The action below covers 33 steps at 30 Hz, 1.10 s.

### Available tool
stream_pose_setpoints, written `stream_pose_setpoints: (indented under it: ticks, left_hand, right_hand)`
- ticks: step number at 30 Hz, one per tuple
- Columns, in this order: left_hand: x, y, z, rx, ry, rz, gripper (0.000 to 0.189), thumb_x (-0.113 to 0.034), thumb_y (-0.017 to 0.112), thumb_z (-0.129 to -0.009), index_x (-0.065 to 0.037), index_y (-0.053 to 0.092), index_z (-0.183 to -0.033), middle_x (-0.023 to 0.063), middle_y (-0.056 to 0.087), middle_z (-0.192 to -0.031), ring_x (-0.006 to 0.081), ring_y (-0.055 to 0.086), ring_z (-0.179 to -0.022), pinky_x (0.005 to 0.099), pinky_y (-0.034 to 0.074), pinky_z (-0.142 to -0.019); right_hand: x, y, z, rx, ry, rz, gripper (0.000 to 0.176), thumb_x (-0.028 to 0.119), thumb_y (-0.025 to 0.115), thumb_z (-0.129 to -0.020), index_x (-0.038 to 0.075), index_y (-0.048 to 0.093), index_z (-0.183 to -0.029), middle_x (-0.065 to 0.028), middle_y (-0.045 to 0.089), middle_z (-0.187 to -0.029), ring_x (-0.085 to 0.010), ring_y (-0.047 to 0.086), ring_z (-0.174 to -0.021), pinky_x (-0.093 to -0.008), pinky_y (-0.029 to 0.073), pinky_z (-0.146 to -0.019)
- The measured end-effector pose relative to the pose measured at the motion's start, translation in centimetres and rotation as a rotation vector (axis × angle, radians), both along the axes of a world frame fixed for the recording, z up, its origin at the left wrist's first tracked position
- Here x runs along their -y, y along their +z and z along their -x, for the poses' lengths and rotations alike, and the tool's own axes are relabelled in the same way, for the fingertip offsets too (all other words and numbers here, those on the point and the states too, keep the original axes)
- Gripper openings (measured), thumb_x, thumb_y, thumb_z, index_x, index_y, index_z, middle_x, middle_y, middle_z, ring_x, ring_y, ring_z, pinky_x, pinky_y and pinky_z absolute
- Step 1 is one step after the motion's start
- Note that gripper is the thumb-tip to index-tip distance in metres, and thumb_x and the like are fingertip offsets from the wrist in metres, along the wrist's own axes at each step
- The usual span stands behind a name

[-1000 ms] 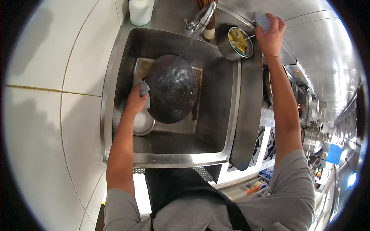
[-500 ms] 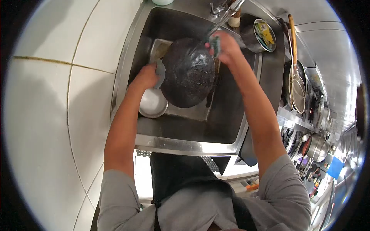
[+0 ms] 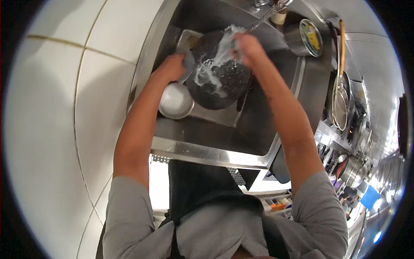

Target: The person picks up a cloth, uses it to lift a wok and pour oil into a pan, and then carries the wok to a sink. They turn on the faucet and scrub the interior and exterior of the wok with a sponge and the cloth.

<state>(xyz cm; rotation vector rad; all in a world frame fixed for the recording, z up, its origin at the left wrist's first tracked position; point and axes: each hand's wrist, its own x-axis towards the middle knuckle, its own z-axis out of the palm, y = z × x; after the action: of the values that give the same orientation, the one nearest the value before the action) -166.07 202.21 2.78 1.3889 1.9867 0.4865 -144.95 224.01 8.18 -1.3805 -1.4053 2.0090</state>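
A dark, rounded pan (image 3: 224, 88) lies in the steel sink (image 3: 207, 144), its surface wet and streaked with white suds. My left hand (image 3: 171, 68) is closed on a grey cloth (image 3: 188, 64) against the pan's left edge. At the pan's upper right is my right hand (image 3: 249, 49), closed and blurred, with a greenish pad partly visible at its fingers. Water runs from the faucet (image 3: 280, 5) onto the pan beside this hand. A white bowl (image 3: 176, 101) sits below my left hand.
Under the pan lies a metal tray (image 3: 215, 116). To the right of the faucet stand a bottle (image 3: 278, 18) and a metal pot (image 3: 299, 39) holding yellow and green items. Strainers (image 3: 340, 105) hang at the right, and a tiled wall (image 3: 47, 121) rises at the left.
Water now spreads over the pan in white streaks, where before it was dark and shiny. My right hand has moved down onto the pan's edge, and the whole view has shifted slightly.
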Motion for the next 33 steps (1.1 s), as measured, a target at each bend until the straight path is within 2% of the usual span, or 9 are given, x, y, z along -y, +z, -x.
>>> stream_pose_setpoints:
  ticks: [3,7,10,17,19,21,23,28,33]
  left_hand:
    - [-0.3,0.2,0.2,0.074,0.001,0.063,0.047,-0.015,0.075,-0.082,0.005,0.062,-0.122,0.0306,0.065,-0.119,0.0451,0.063,-0.115,0.0481,0.051,-0.099]
    - [-0.2,-0.1,-0.2,-0.083,-0.027,-0.04,0.049,-0.017,0.075,-0.083,0.006,0.061,-0.123,0.0294,0.064,-0.123,0.0448,0.061,-0.119,0.0483,0.049,-0.102]
    - [-0.3,-0.3,0.1,-0.003,-0.018,-0.026,0.049,-0.021,0.075,-0.086,0.007,0.06,-0.123,0.0289,0.064,-0.125,0.0446,0.06,-0.12,0.0478,0.048,-0.103]
    - [-0.1,0.6,-0.1,0.039,0.004,0.058,0.053,-0.023,0.074,-0.087,0.005,0.06,-0.13,0.0272,0.064,-0.13,0.0414,0.062,-0.121,0.0452,0.049,-0.102]
    - [0.0,1.0,0.0,0.2,0.012,0.051,0.054,-0.021,0.073,-0.087,0.004,0.059,-0.133,0.0248,0.067,-0.127,0.0397,0.065,-0.118,0.0438,0.05,-0.102]
    - [0.1,-2.3,0.3,0.294,0.072,-0.014,0.051,-0.018,0.072,-0.085,0.002,0.062,-0.131,0.0239,0.066,-0.129,0.0399,0.062,-0.122,0.0451,0.049,-0.103]
    - [-0.1,1.4,-0.6,0.175,0.075,0.006,0.05,-0.017,0.073,-0.085,0.002,0.062,-0.13,0.0253,0.065,-0.129,0.0404,0.062,-0.123,0.045,0.049,-0.104]
    - [0.0,-2.5,0.3,0.237,0.082,-0.03,0.05,-0.014,0.074,-0.084,0.003,0.061,-0.13,0.0256,0.065,-0.129,0.0409,0.062,-0.123,0.0444,0.047,-0.105]
    - [-0.1,-0.4,-0.2,0.285,0.111,-0.005,0.05,-0.008,0.072,-0.087,0.002,0.059,-0.134,0.0231,0.067,-0.128,0.0364,0.064,-0.12,0.0424,0.048,-0.105]
  right_hand:
    - [-1.9,2.4,-0.1,-0.013,-0.105,0.14,0.027,0.022,0.052,-0.103,0.002,0.058,-0.12,-0.0137,0.065,-0.103,-0.0227,0.067,-0.078,-0.035,0.055,-0.062]
    - [3.4,0.4,-3.0,0.421,0.619,0.07,0.058,0.03,0.07,-0.09,0.002,0.054,-0.138,-0.0152,0.067,-0.113,-0.0242,0.069,-0.095,-0.0365,0.058,-0.074]
    - [14.2,-1.2,-3.2,0.502,1.047,-0.395,0.071,0.037,0.077,-0.08,-0.003,0.058,-0.135,-0.0203,0.067,-0.132,-0.0376,0.068,-0.112,-0.0467,0.053,-0.096]
    - [27.0,-3.4,2.0,0.581,1.032,-0.459,0.052,0.027,0.069,-0.079,-0.003,0.064,-0.121,-0.0273,0.07,-0.113,-0.0399,0.069,-0.109,-0.0499,0.055,-0.093]
    - [26.2,-1.8,3.3,0.662,1.371,-0.367,0.051,0.03,0.067,-0.08,-0.001,0.066,-0.119,-0.0278,0.069,-0.116,-0.0387,0.067,-0.113,-0.0508,0.056,-0.091]
    - [25.8,0.0,2.1,0.656,1.363,-0.393,0.057,0.032,0.065,-0.086,0.008,0.059,-0.137,-0.0248,0.068,-0.122,-0.0397,0.067,-0.112,-0.0499,0.055,-0.092]
    - [22.7,3.1,-0.4,0.604,1.27,-0.34,0.058,0.034,0.065,-0.085,0.01,0.06,-0.137,-0.0241,0.068,-0.122,-0.0389,0.067,-0.112,-0.0483,0.055,-0.092]
    - [11.4,14.7,-6.8,0.55,0.873,-0.538,0.055,0.034,0.067,-0.084,0.009,0.063,-0.132,-0.021,0.07,-0.119,-0.036,0.068,-0.11,-0.0438,0.053,-0.095]
    - [0.5,20.6,-11.9,0.717,0.369,-0.594,0.061,0.024,0.074,-0.082,0.005,0.061,-0.138,-0.0097,0.071,-0.11,-0.016,0.064,-0.098,-0.0333,0.052,-0.085]
